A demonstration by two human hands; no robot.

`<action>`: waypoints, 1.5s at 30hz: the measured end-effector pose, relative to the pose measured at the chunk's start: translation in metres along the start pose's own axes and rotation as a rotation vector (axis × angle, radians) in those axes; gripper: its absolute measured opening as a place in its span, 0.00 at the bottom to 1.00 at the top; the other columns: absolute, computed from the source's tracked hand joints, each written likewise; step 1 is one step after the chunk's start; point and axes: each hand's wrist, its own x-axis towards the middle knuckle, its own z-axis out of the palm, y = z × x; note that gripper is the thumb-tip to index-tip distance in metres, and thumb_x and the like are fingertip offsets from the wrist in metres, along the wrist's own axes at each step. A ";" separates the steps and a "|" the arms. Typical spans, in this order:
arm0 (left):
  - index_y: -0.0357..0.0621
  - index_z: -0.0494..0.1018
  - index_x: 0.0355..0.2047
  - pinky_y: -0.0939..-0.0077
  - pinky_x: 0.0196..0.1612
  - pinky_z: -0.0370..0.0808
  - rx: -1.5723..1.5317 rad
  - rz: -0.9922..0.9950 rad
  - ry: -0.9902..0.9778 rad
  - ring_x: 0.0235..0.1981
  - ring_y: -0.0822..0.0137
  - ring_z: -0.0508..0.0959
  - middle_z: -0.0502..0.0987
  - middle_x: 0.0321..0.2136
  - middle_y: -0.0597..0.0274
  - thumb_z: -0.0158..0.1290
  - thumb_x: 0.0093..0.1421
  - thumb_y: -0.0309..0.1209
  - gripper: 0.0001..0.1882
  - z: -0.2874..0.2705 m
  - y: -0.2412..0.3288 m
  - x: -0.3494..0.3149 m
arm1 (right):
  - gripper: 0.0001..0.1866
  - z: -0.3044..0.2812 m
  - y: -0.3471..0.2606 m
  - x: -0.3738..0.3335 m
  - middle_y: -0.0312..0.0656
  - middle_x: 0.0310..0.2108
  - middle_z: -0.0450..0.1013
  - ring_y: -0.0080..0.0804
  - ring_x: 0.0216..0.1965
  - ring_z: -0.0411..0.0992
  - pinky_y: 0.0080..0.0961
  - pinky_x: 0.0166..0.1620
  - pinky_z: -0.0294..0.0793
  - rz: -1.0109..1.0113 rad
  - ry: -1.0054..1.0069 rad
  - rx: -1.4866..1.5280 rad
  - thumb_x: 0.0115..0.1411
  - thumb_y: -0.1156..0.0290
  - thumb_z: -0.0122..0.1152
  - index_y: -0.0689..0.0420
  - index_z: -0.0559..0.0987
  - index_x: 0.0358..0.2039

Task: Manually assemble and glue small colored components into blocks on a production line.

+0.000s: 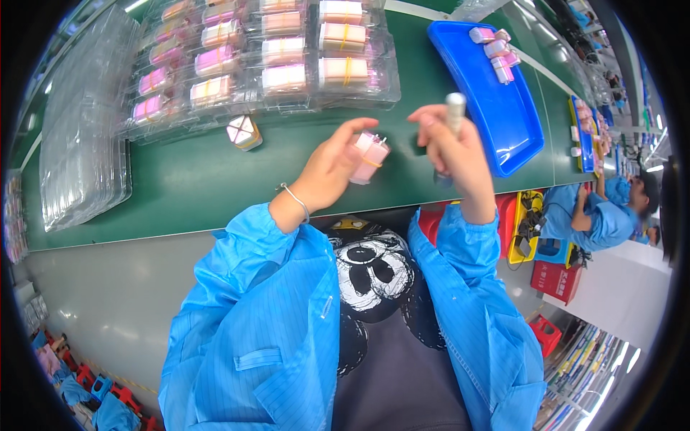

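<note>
My left hand (321,172) grips a small pink and white bundle (369,159) with a yellow rubber band around it, just above the green table (287,161). Small pin-like bits stick up from the bundle's top end. In my right hand (458,149) is an upright marker-like stick (455,109), pale on top and dark at its lower end, smeared by motion. A gap separates the stick from the bundle. Left of my hands, another banded white and pink bundle (244,133) stands alone on the table.
Clear plastic trays (287,100) with rows of banded bundles lie at the back. Stacked empty clear trays (83,158) stand at the left. A blue tray (514,136) with several pink blocks (497,50) is at the right. Farther right, a person in blue (593,212) sits.
</note>
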 end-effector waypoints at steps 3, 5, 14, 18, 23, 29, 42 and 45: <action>0.43 0.57 0.62 0.79 0.31 0.73 -0.123 -0.147 -0.016 0.26 0.72 0.75 0.75 0.31 0.60 0.20 0.45 0.82 0.61 -0.010 0.012 0.000 | 0.16 0.022 0.008 0.002 0.30 0.20 0.68 0.11 0.13 0.59 0.13 0.15 0.54 0.132 -0.064 0.004 0.62 0.57 0.60 0.57 0.77 0.38; 0.43 0.56 0.62 0.80 0.26 0.70 -0.096 -0.148 0.047 0.22 0.72 0.73 0.75 0.27 0.60 0.12 0.43 0.82 0.64 -0.007 0.013 -0.001 | 0.18 0.034 0.009 0.005 0.30 0.19 0.67 0.12 0.13 0.59 0.13 0.15 0.54 0.171 -0.106 0.005 0.61 0.54 0.61 0.57 0.77 0.37; 0.40 0.57 0.60 0.77 0.31 0.72 -0.045 -0.027 0.148 0.27 0.70 0.75 0.76 0.28 0.57 0.23 0.57 0.72 0.50 -0.009 0.007 -0.004 | 0.19 0.047 0.001 0.013 0.33 0.23 0.74 0.14 0.18 0.64 0.15 0.20 0.61 0.192 -0.202 -0.146 0.58 0.56 0.65 0.59 0.79 0.40; 0.38 0.65 0.54 0.74 0.36 0.74 0.453 0.220 0.349 0.32 0.66 0.76 0.75 0.33 0.55 0.44 0.64 0.50 0.28 -0.010 0.013 -0.019 | 0.16 0.027 0.000 -0.002 0.34 0.27 0.75 0.12 0.18 0.64 0.12 0.19 0.57 0.117 -0.180 -0.136 0.57 0.64 0.65 0.57 0.78 0.43; 0.40 0.74 0.40 0.71 0.39 0.72 0.972 0.358 0.535 0.37 0.62 0.72 0.71 0.35 0.55 0.57 0.55 0.28 0.12 -0.045 0.034 -0.074 | 0.17 -0.005 0.004 -0.019 0.42 0.45 0.74 0.29 0.45 0.71 0.24 0.47 0.67 -0.186 -0.163 -0.281 0.50 0.82 0.62 0.57 0.78 0.43; 0.42 0.69 0.49 0.73 0.41 0.67 1.104 0.253 0.806 0.40 0.64 0.69 0.69 0.44 0.57 0.59 0.55 0.30 0.21 -0.072 0.042 -0.069 | 0.17 -0.015 0.009 -0.025 0.45 0.49 0.73 0.42 0.50 0.71 0.31 0.52 0.69 -0.391 -0.033 -0.510 0.45 0.89 0.57 0.57 0.78 0.35; 0.40 0.71 0.46 0.71 0.42 0.73 0.894 0.182 0.581 0.41 0.60 0.75 0.73 0.41 0.56 0.65 0.50 0.28 0.23 -0.057 0.042 -0.052 | 0.19 -0.021 0.006 -0.018 0.43 0.54 0.69 0.42 0.46 0.75 0.32 0.45 0.75 -0.443 0.008 -0.879 0.50 0.84 0.58 0.50 0.81 0.41; 0.40 0.71 0.49 0.73 0.46 0.72 0.857 0.228 0.398 0.42 0.63 0.76 0.74 0.42 0.57 0.64 0.50 0.27 0.25 -0.033 0.041 -0.045 | 0.14 -0.014 -0.012 -0.014 0.42 0.54 0.69 0.27 0.35 0.73 0.22 0.36 0.72 -0.498 0.150 -0.509 0.57 0.80 0.56 0.56 0.79 0.44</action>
